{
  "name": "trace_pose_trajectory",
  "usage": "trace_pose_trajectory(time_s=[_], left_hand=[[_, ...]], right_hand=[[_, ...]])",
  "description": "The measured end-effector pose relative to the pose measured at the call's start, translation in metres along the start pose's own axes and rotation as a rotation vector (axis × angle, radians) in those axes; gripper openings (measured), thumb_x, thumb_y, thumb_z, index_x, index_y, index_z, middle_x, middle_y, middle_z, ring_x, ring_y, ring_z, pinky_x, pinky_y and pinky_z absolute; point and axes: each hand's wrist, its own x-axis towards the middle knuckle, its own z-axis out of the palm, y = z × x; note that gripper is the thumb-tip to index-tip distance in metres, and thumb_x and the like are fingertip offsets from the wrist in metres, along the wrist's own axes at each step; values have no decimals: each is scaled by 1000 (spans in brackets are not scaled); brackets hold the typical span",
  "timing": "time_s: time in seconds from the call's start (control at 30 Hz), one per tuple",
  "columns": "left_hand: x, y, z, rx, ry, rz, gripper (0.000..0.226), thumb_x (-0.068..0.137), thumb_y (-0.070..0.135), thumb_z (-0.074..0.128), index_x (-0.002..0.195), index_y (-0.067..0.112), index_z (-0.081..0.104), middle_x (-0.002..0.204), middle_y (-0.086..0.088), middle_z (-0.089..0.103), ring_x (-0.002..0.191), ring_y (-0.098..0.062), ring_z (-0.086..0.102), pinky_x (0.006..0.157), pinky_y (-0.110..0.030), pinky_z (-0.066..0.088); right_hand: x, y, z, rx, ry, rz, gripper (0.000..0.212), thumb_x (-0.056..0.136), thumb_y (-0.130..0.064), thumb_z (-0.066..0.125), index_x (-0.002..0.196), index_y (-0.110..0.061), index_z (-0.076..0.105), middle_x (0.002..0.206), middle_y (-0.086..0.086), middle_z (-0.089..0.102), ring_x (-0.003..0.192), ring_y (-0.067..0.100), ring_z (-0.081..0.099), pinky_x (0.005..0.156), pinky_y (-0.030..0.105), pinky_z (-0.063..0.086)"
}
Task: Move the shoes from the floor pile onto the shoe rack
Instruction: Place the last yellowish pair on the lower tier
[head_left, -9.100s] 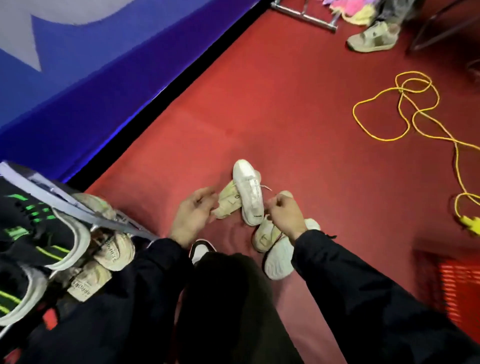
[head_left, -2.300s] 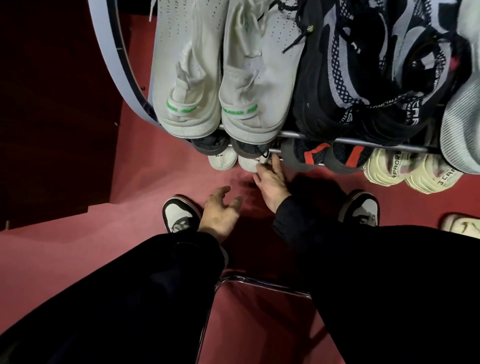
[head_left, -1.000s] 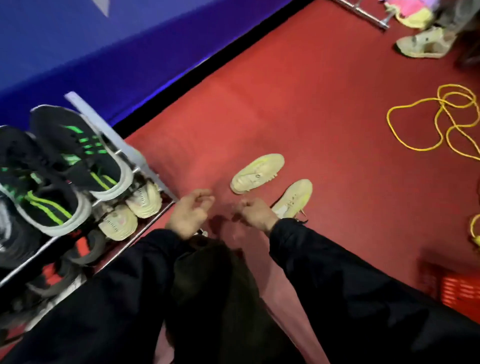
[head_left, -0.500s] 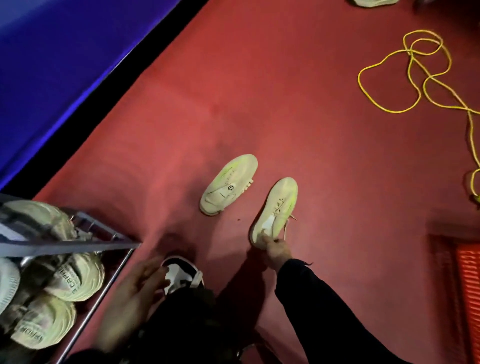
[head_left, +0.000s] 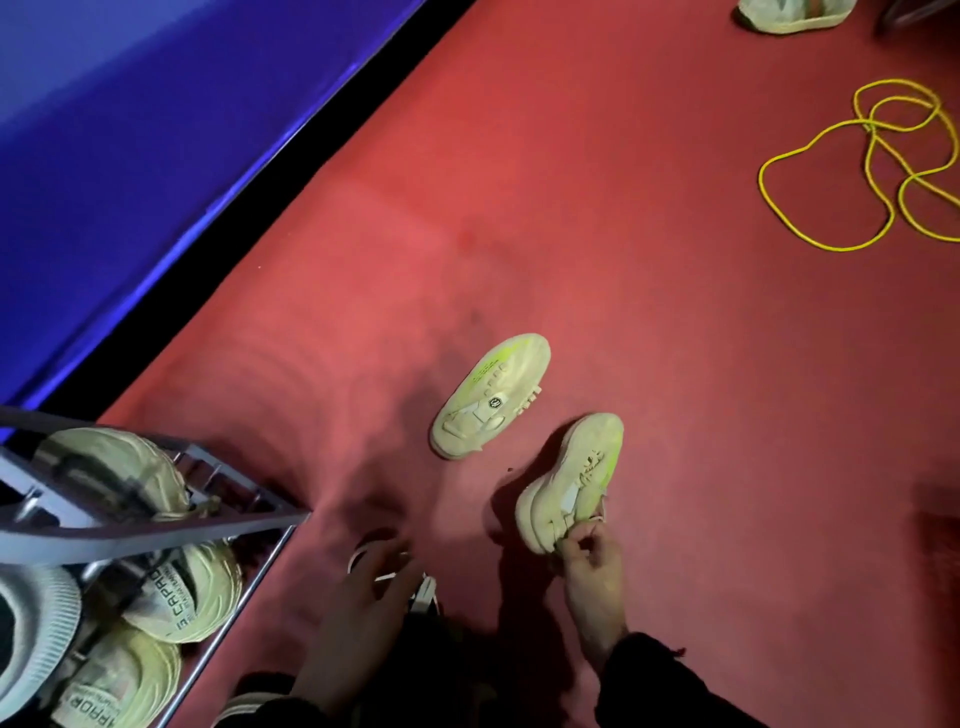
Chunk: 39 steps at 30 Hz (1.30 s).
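Note:
Two cream shoes with neon-yellow accents are on the red carpet. One shoe (head_left: 493, 397) lies on the floor, sole partly showing. My right hand (head_left: 589, 558) pinches the heel of the other shoe (head_left: 569, 480), which is tipped onto its side and raised at the heel. My left hand (head_left: 363, 608) is blurred, fingers spread and holding nothing, low over my own black-and-white shoe (head_left: 384, 553). The metal shoe rack (head_left: 156, 530) stands at the lower left with several cream shoes on its shelves.
A blue wall (head_left: 130, 130) with a black base strip runs along the left. A yellow cable (head_left: 878, 166) lies coiled at the upper right. Another pale shoe (head_left: 789, 13) sits at the top edge. Something red (head_left: 935, 519) shows at the right edge.
My right hand has tipped the nearer cream shoe onto its side and lifted its heel. My left hand has moved slightly rightward over my own shoe. The other cream shoe lies unmoved.

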Motion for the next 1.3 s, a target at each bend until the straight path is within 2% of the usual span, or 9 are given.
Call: trace_pose_trajectory(time_s=[0.1,0.23,0.43,0.57,0.7,0.93,1.07,1.17,1.3], left_hand=[[3,16,15,-3,-76,16,59,70,63,67,120,30,63,113,16,66,103,2,65,99,-36,53],[3,31,21,-72,-83,93,64,68,51,77,123,21,62,107,3,76,101,-22,72,86,-40,59],[3,9,-22,-138,69,141,34,83,33,75,115,28,65,103,3,77,97,-18,73,84,-40,60],[-5,-17,-46,-149,25,135,81,57,50,84,131,42,55,112,10,75,102,-12,72,82,-37,61],[-17,-18,-58,40,29,255,80,59,47,77,131,25,51,128,29,60,113,28,48,93,4,32],[-25,-27,-59,-221,41,91,68,59,39,85,122,26,64,109,-7,75,103,-23,71,91,-47,52],[-45,13,-45,-462,-68,124,40,80,28,74,117,13,70,111,-21,73,104,-32,68,90,-42,51],[-75,49,-38,-613,-41,221,25,81,8,72,105,0,72,104,-10,75,96,-22,72,83,-30,58],[-117,71,-37,-757,-67,239,40,76,13,75,112,-3,70,116,-26,70,110,-40,65,106,-51,45]], right_hand=[[-39,-23,2,-9,-123,-126,11,83,-17,65,82,-14,54,74,2,55,68,22,47,65,41,40],[-73,-61,23,-5,-423,-273,7,87,-24,61,87,-19,55,76,-5,52,69,12,48,67,32,44],[10,-66,81,-214,-173,-3,24,97,-47,55,93,-23,55,89,-9,68,88,17,66,92,42,52],[79,-59,131,-259,-183,132,64,79,-67,59,112,-13,68,111,4,75,108,28,70,97,41,53],[94,-60,152,-302,-146,209,39,94,-29,62,121,-2,67,119,15,72,111,34,67,91,35,52],[15,-35,112,-297,-286,1,21,83,-40,63,104,-39,62,99,-7,75,91,21,73,87,49,59],[-59,-82,77,-334,-568,-103,19,95,-13,64,102,-30,66,93,1,76,83,6,73,74,24,58],[-95,-136,52,-357,-773,-234,22,92,-15,68,112,-23,70,106,2,78,99,20,73,88,39,59],[-128,-217,19,-403,-957,-290,30,91,1,66,116,-16,70,110,-5,78,102,10,71,87,27,55]])
